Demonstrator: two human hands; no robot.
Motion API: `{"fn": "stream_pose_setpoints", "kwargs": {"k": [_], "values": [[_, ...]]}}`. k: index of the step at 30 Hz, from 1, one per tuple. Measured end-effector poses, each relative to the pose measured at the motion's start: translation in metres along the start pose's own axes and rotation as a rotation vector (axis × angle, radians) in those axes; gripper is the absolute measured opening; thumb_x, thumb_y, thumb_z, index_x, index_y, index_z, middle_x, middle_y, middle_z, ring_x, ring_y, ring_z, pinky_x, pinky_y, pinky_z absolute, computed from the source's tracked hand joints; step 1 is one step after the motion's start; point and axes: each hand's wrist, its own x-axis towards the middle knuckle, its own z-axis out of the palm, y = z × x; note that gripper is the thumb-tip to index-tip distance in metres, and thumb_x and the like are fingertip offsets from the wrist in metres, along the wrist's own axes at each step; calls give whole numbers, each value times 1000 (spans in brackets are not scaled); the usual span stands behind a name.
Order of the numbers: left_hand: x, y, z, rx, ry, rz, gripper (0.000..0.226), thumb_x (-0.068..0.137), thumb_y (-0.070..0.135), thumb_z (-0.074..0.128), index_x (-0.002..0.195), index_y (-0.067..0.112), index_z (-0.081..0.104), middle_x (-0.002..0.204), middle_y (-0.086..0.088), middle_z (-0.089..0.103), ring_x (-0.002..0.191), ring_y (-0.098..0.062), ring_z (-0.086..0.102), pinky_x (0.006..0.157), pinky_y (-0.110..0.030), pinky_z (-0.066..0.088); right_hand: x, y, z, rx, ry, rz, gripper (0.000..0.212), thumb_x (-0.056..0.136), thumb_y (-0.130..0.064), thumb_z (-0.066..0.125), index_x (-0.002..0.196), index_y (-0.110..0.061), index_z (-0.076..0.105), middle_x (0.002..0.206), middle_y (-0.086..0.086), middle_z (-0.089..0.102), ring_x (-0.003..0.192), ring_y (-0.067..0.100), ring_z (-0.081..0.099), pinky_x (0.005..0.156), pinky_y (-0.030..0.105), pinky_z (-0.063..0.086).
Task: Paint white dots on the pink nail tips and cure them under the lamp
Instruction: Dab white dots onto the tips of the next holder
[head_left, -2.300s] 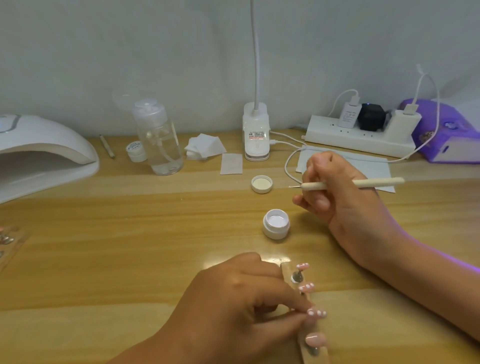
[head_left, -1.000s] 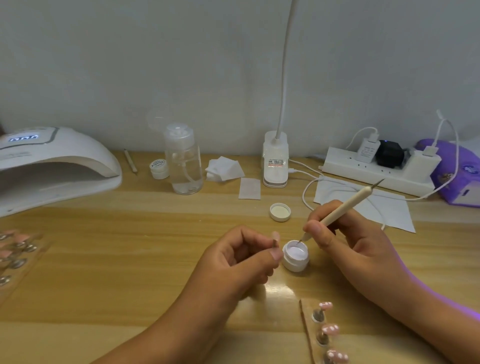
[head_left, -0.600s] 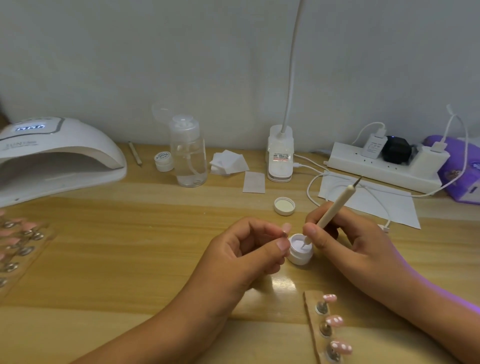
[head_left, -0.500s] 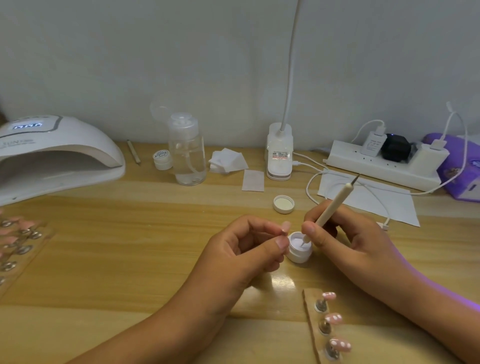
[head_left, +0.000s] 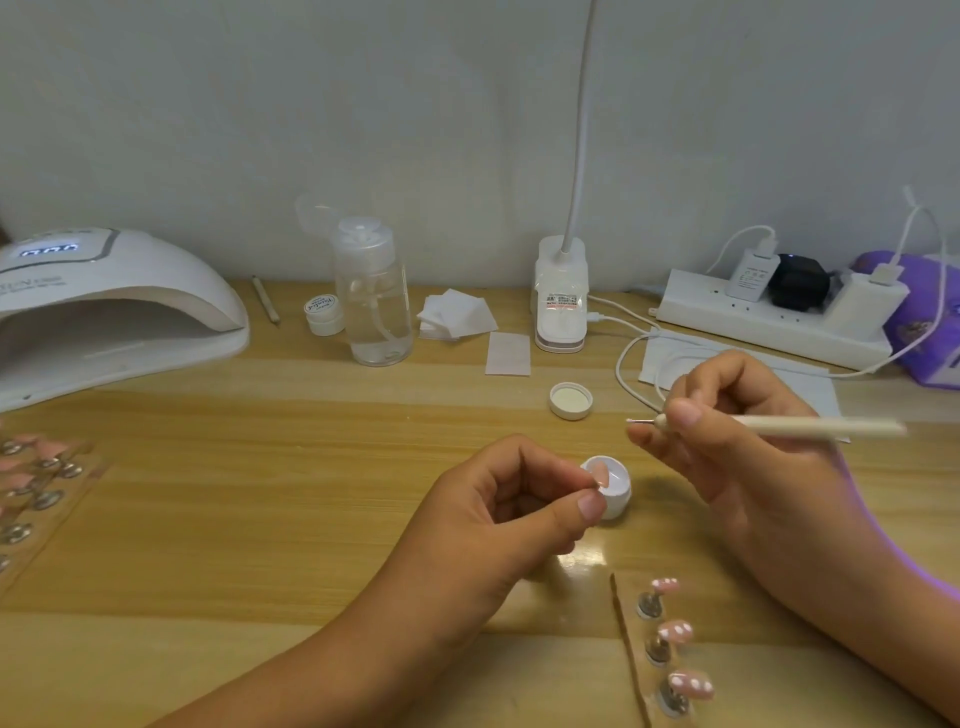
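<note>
My left hand (head_left: 511, 512) pinches a small pink nail tip (head_left: 601, 473) between thumb and forefinger, just over the open white gel jar (head_left: 615, 488). My right hand (head_left: 727, 436) grips a cream dotting tool (head_left: 779, 425), held level above and right of the jar with its metal point aimed left. A wooden strip (head_left: 631, 660) at the bottom right carries three pink tips (head_left: 675, 631) with white dots on metal stands. The white curing lamp (head_left: 104, 306) stands at the far left with its display lit.
The jar's lid (head_left: 570, 400) lies behind the jar. Along the wall stand a clear pump bottle (head_left: 373, 299), a small closed jar (head_left: 324, 313), cotton pads (head_left: 457, 314), a desk lamp base (head_left: 561, 296) and a power strip (head_left: 769, 322). More tips on stands (head_left: 36, 483) sit at the left edge.
My right hand lifted the dotting tool out of the jar and turned it level, up and to the right. My left hand keeps the nail tip near the jar.
</note>
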Motion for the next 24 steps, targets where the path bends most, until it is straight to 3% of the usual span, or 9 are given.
{"fn": "stream_pose_setpoints", "kwargs": {"k": [3, 5, 8, 13, 17, 24], "values": [[0, 1, 0, 13, -24, 3, 11, 72, 18, 73, 71, 28, 70, 72, 7, 69, 66, -4, 61, 63, -14, 48, -2, -1, 7, 122, -38, 36, 20, 72, -18, 70, 63, -18, 52, 58, 1, 47, 56, 8, 55, 78, 33, 56], [-1, 1, 0, 23, -44, 1, 11, 73, 17, 72, 72, 28, 70, 71, 6, 69, 66, -5, 61, 65, -15, 49, -3, -3, 11, 164, -34, 70, 26, 70, -11, 73, 59, -19, 51, 53, 0, 44, 50, 7, 54, 76, 34, 58], [-1, 1, 1, 44, -62, -1, 10, 74, 18, 72, 72, 27, 70, 72, 5, 69, 66, -7, 61, 66, -16, 50, -4, -5, 14, 178, -32, 102, 24, 71, -19, 69, 55, -19, 51, 50, 0, 43, 48, 7, 54, 71, 35, 59], [-2, 2, 1, 41, -62, -7, 9, 73, 17, 74, 72, 25, 71, 75, 3, 71, 68, -7, 60, 65, -16, 50, -5, -4, 15, 144, -55, 118, 28, 69, -8, 71, 54, -20, 52, 52, -3, 49, 49, 6, 56, 59, 26, 58], [-2, 3, 2, 36, -63, -9, 7, 72, 19, 75, 71, 24, 71, 74, 3, 71, 68, -8, 60, 65, -17, 50, -6, -3, 14, 136, -84, 128, 21, 68, -18, 69, 55, -19, 53, 53, -1, 49, 48, 5, 52, 59, 25, 57], [-2, 3, 2, 26, -59, -7, 6, 70, 20, 75, 70, 23, 71, 74, 2, 71, 68, -9, 59, 64, -17, 50, -5, -3, 14, 118, -108, 126, 21, 68, -18, 69, 57, -19, 52, 53, 2, 45, 47, 6, 44, 59, 24, 55]]}}
